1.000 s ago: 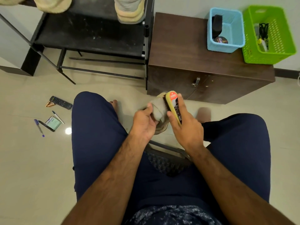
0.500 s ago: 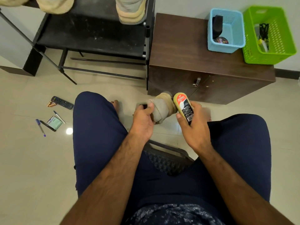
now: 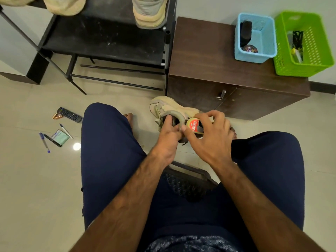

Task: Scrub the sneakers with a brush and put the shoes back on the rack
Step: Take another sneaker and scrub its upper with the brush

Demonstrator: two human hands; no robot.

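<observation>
Your left hand grips the sneaker by its collar above the tiled floor, and your right hand curls round the brush at its heel. The black rack stands ahead, beside a brown cabinet carrying a blue basket and a green basket.

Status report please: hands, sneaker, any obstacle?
Left hand grips sneaker collar. Right hand holds brush against sneaker. Nothing seen in the way.
</observation>
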